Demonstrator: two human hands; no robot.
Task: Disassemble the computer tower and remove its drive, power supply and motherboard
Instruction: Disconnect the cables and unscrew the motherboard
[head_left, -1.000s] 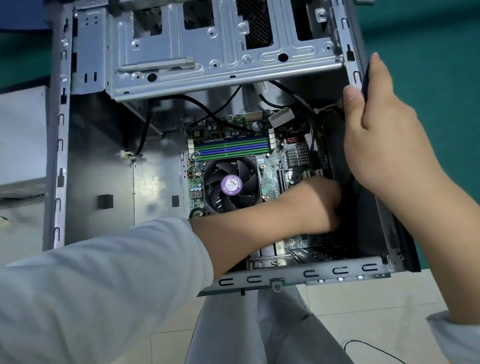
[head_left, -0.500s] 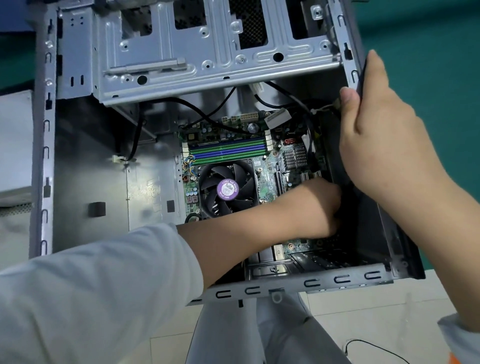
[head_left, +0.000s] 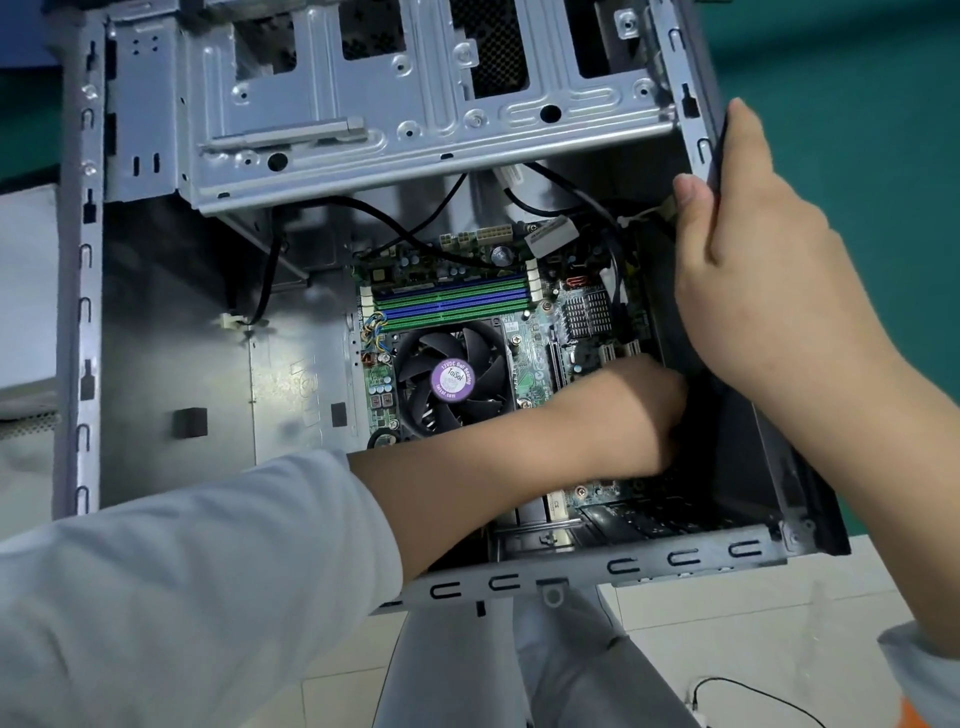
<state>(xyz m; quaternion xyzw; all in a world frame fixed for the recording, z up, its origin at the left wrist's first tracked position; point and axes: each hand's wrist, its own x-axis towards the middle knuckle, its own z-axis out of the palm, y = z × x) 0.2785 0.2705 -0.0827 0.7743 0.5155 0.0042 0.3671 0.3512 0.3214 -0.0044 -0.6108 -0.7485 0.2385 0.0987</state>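
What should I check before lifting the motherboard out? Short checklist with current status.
1. Case steadied: ok, the right hand grips the case wall.
2. Left hand grip: cannot tell, its fingers are hidden low by that wall.
3. Cables clear of the motherboard: not ok, black cables run down to its top edge.
4. Board screws out: cannot tell.
5. CPU fan on the board: ok, in place and unobstructed.
6. Memory slots: ok, look empty.
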